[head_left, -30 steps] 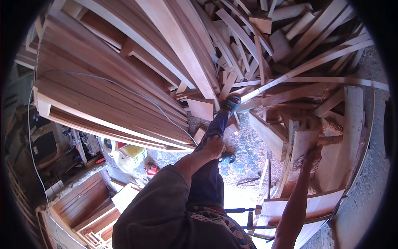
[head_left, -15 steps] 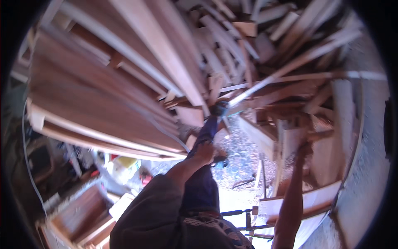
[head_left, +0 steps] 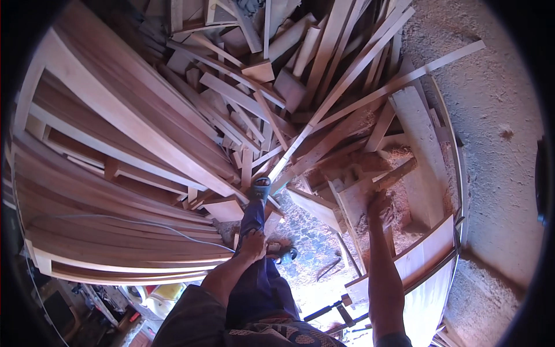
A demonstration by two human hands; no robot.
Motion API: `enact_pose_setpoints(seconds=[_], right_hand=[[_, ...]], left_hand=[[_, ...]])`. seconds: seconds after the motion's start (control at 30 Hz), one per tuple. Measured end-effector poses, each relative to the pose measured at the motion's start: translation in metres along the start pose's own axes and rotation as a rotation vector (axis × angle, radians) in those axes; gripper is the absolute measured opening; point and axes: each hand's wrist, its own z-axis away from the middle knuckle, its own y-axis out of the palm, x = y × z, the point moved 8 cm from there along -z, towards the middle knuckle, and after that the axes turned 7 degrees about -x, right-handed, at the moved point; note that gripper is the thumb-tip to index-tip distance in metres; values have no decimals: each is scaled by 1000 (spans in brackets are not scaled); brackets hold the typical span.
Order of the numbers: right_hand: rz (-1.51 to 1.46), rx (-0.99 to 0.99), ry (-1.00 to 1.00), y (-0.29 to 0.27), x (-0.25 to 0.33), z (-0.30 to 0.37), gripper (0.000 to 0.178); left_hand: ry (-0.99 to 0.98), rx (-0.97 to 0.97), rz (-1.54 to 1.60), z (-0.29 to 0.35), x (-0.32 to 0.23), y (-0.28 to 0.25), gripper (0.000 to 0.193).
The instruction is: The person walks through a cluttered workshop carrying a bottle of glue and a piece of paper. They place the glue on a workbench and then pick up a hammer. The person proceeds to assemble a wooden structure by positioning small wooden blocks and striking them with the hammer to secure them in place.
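My left hand [head_left: 252,243] lies on my blue-trousered leg near the knee, with its fingers over the cloth and no tool in it. My right hand [head_left: 378,206] reaches forward into a sawdust-covered wooden structure. Its fingers are bent round the near end of a short wooden block [head_left: 399,173], though shadow partly hides the grip. A pale upright board [head_left: 354,203] stands just left of that hand. Beyond it, dusty wood shapes [head_left: 347,173] are hard to make out.
Long planks [head_left: 133,115] are stacked at left, with a thin cable [head_left: 156,224] across them. Offcuts [head_left: 248,104] pile up ahead, crossed by a long strip [head_left: 324,110]. A bar clamp [head_left: 341,312] lies near my body. A sawdust-strewn wall [head_left: 497,144] stands right.
The view has turned, so the planks, pile and both arms appear shifted left in the picture. My left hand stays on the leg and my right hand stays by the wooden block.
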Motion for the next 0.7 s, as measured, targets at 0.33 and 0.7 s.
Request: enact_pose_setpoints(seconds=[0.33,0.7], right_hand=[[89,-11,-79,-4,6,11,61],[363,379,-70,-17,60,21,60]], left_hand=[[161,-109,27,-35,-5,-29,28],[250,-122,21,-63,-13,-32,26]])
